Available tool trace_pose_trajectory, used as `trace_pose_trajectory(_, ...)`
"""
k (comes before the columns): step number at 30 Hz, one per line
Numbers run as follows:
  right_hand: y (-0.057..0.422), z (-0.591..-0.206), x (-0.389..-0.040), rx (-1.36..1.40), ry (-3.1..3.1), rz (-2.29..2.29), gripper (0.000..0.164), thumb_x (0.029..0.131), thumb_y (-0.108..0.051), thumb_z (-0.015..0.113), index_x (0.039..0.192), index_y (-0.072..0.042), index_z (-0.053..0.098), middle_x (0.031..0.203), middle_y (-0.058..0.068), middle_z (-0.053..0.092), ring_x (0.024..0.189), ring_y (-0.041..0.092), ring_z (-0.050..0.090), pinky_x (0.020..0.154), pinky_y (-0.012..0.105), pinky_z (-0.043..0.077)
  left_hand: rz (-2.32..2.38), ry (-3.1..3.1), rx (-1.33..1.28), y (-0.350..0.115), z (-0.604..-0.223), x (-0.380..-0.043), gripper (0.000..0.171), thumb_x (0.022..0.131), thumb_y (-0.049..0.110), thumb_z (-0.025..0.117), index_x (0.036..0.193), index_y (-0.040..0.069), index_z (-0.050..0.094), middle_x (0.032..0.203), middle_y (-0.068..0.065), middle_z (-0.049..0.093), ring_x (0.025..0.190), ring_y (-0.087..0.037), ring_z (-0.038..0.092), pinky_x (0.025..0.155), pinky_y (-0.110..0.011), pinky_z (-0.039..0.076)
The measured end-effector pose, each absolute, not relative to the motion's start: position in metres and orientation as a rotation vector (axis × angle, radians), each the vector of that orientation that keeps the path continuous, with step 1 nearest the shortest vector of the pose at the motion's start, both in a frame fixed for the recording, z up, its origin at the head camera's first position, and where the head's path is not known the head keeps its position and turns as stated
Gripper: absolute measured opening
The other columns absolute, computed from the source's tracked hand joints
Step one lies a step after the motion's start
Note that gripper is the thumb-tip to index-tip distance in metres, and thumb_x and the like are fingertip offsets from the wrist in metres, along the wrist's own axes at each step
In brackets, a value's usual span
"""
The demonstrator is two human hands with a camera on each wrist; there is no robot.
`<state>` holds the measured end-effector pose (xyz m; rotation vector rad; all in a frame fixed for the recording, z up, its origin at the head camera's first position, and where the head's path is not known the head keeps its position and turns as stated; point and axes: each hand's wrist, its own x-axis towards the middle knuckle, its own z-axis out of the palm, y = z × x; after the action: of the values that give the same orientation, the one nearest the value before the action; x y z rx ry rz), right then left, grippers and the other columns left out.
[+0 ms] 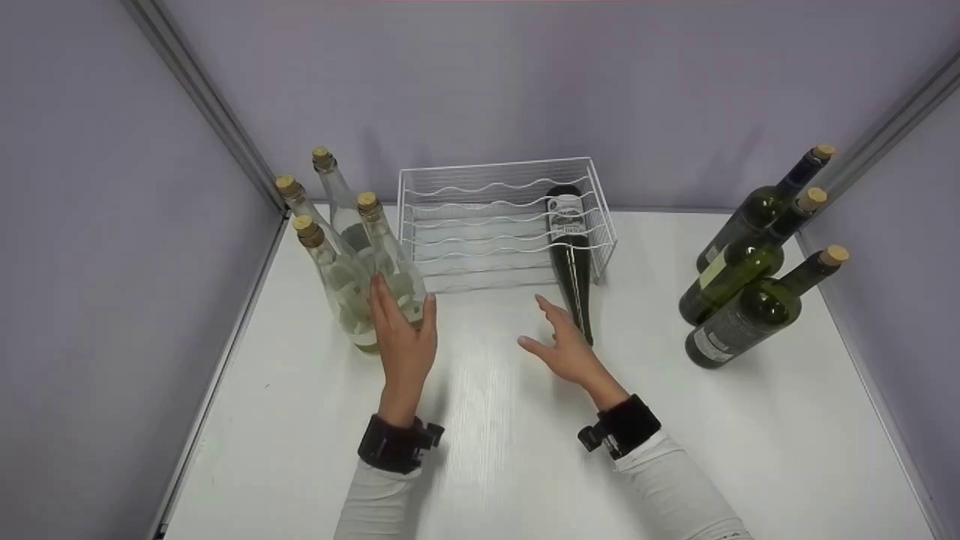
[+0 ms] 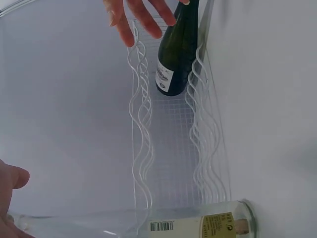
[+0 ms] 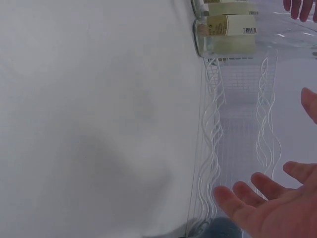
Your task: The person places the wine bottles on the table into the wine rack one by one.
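My left hand is held with fingers extended in front of several clear corked bottles, overlapping the nearest in the head view. In the left wrist view one clear bottle with a barcode label appears along the bottom, beside part of this hand. My right hand, thumb and fingers spread, is just left of the neck of a dark green bottle and holds nothing. That bottle lies in a white wire rack, at its right end, neck pointing towards me. Its base and label also show in the left wrist view.
Three green corked bottles stand at the right of the white table. Purple-grey walls close off the back and both sides, with the rack near the back one.
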<state>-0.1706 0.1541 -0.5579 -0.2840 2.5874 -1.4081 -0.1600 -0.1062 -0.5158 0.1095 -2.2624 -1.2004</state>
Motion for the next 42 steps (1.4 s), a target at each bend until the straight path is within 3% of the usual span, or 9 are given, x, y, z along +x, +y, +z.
trace_pose_trajectory(8,0.139,-0.562,-0.168,-0.343,2.537,-1.41,0.085,0.091,-0.043,0.069,0.157,-0.013,0.024,0.152,0.019,0.033,0.14,0.034,0.032,0.106,0.051,0.037,-1.208,-2.222,0.146,-0.113,-0.507,-0.183,0.086,0.095,0.029,0.065,0.151,-0.011,0.015,0.154,-0.03,0.02,0.144,-0.038,0.02,0.115,-0.047,0.023)
trace_pose_trajectory(13,0.134,-0.562,-0.167,-0.375,2.512,-1.441,0.082,0.092,-0.039,0.069,0.156,-0.012,0.026,0.151,0.019,0.035,0.137,0.035,0.036,0.105,0.053,0.038,-1.25,-2.209,0.213,-0.118,-0.506,-0.199,0.09,0.093,0.029,0.067,0.153,-0.007,0.011,0.155,-0.028,0.02,0.144,-0.036,0.022,0.114,-0.044,0.025)
trace_pose_trajectory(22,0.131,-0.558,-0.165,-0.402,2.462,-1.505,0.081,0.093,-0.037,0.069,0.156,-0.013,0.025,0.153,0.017,0.033,0.137,0.036,0.035,0.105,0.053,0.038,-1.183,-2.214,0.254,-0.117,-0.514,-0.215,0.089,0.087,0.016,0.075,0.153,-0.003,0.017,0.153,-0.026,0.028,0.141,-0.036,0.027,0.115,-0.043,0.021)
trace_pose_trajectory(36,0.136,-0.547,-0.171,-0.363,2.384,-1.629,0.079,0.094,-0.037,0.068,0.157,-0.015,0.025,0.154,0.012,0.035,0.139,0.03,0.035,0.104,0.048,0.041,-1.232,-2.12,0.091,-0.11,-0.529,-0.217,0.08,0.082,0.016,0.081,0.145,-0.001,0.034,0.135,-0.021,0.051,0.127,-0.031,0.049,0.105,-0.041,0.038)
trace_pose_trajectory(42,0.142,-0.539,-0.175,-0.354,2.305,-1.732,0.076,0.095,-0.029,0.068,0.156,-0.013,0.026,0.152,0.016,0.036,0.138,0.035,0.036,0.105,0.054,0.038,-1.219,-2.065,-0.039,-0.104,-0.53,-0.213,0.075,0.08,0.01,0.083,0.142,0.0,0.042,0.13,-0.018,0.054,0.121,-0.029,0.053,0.102,-0.04,0.041)
